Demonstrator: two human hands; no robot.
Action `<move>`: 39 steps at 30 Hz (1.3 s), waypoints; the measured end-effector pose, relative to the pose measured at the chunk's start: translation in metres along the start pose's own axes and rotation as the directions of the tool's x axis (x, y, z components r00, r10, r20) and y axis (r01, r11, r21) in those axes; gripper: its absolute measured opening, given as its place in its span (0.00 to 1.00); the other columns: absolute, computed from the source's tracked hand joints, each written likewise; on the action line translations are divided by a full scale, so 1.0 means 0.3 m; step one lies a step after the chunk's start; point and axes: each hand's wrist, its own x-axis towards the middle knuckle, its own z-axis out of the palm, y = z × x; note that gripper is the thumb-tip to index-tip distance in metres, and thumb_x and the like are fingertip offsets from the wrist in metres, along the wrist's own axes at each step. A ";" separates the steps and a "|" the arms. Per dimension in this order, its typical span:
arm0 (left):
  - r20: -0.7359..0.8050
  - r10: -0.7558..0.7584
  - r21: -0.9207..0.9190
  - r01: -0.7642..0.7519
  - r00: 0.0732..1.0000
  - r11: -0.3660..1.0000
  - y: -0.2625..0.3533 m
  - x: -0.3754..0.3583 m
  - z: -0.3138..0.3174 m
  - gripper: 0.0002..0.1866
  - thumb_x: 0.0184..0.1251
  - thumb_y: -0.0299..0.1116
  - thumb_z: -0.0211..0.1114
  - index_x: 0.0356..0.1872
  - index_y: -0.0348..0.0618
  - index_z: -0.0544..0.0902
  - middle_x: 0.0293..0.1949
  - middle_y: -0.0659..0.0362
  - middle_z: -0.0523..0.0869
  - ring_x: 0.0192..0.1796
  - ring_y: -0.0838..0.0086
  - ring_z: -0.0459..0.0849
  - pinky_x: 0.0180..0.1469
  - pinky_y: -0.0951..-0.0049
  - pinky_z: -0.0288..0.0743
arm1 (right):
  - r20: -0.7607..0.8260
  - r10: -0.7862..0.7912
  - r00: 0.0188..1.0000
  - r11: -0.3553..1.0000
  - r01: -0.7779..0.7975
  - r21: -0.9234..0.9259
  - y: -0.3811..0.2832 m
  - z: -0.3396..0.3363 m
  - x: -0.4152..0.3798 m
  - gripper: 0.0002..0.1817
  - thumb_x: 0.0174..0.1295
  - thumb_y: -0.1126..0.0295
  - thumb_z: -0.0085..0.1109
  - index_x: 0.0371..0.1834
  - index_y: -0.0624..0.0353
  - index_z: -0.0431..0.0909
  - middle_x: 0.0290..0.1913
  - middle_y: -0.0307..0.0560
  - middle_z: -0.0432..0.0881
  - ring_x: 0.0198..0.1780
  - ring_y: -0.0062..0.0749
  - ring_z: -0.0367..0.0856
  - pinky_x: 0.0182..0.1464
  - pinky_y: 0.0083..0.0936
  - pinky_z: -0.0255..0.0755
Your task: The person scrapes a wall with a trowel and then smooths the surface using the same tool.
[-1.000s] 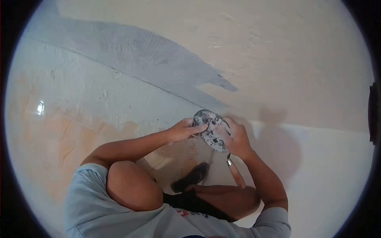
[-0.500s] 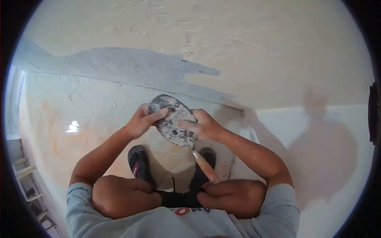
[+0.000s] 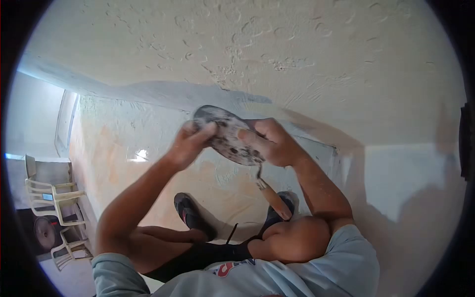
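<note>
Between my hands is a trowel (image 3: 230,137) with a broad, rounded dark blade, blotched with white plaster. Its bent metal neck leaves the blade's lower right end, and the wooden handle (image 3: 274,200) hangs down towards my right foot. My left hand (image 3: 192,143) grips the blade's left edge, thumb lying on the upper face. On the opposite edge, my right hand (image 3: 271,143) is closed with its thumb pressed on the same face. The fingers under the blade are hidden, and the left hand is slightly blurred.
Ahead rises a rough cream wall (image 3: 237,54) with a grey patch (image 3: 183,91) along its base. My shoes (image 3: 190,213) stand on a stained pale floor (image 3: 118,173). White plastic chairs (image 3: 54,198) and a round fan-like object (image 3: 45,232) are at the far left.
My view has turned left, bringing the chairs into sight. Both hands still hold the trowel blade, now higher and further right in view; its blade has tilted and both thumbs have shifted slightly.
</note>
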 end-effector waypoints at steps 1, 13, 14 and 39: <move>0.034 -0.006 -0.040 0.008 0.999 0.999 -0.033 0.034 0.043 0.15 0.84 0.40 0.62 0.54 0.39 0.86 0.51 0.59 0.90 0.54 0.73 0.88 0.61 0.63 0.83 | -0.089 0.016 0.996 0.993 -0.026 -0.117 -0.004 -0.021 -0.018 0.21 0.75 0.59 0.61 0.31 0.69 0.82 0.19 0.46 0.75 0.27 0.21 0.70 0.32 0.32 0.68; -0.079 0.048 -0.746 -0.091 0.996 0.660 -0.308 0.193 0.479 0.20 0.87 0.43 0.56 0.67 0.42 0.72 0.60 0.56 0.84 0.61 0.66 0.84 0.68 0.57 0.77 | -0.481 0.138 0.866 0.980 -0.188 -0.057 -0.021 -0.070 -0.249 0.17 0.71 0.71 0.63 0.58 0.70 0.83 0.48 0.44 0.90 0.47 0.22 0.83 0.55 0.25 0.78; -0.073 0.036 -0.767 -0.079 0.997 0.636 -0.304 0.190 0.493 0.20 0.87 0.43 0.56 0.67 0.42 0.72 0.60 0.56 0.84 0.61 0.66 0.84 0.68 0.57 0.77 | -0.562 0.153 0.813 0.971 -0.230 -0.070 -0.010 -0.054 -0.274 0.17 0.71 0.72 0.63 0.59 0.70 0.82 0.48 0.44 0.90 0.48 0.22 0.84 0.56 0.25 0.78; 0.063 -0.165 -0.573 0.171 0.984 0.802 -0.236 0.207 0.564 0.26 0.82 0.57 0.60 0.61 0.42 0.77 0.51 0.57 0.87 0.51 0.69 0.88 0.50 0.57 0.88 | -0.699 -0.097 0.709 0.868 -0.283 -0.408 -0.061 -0.031 -0.234 0.15 0.70 0.72 0.63 0.57 0.67 0.85 0.39 0.54 0.91 0.39 0.26 0.88 0.46 0.27 0.81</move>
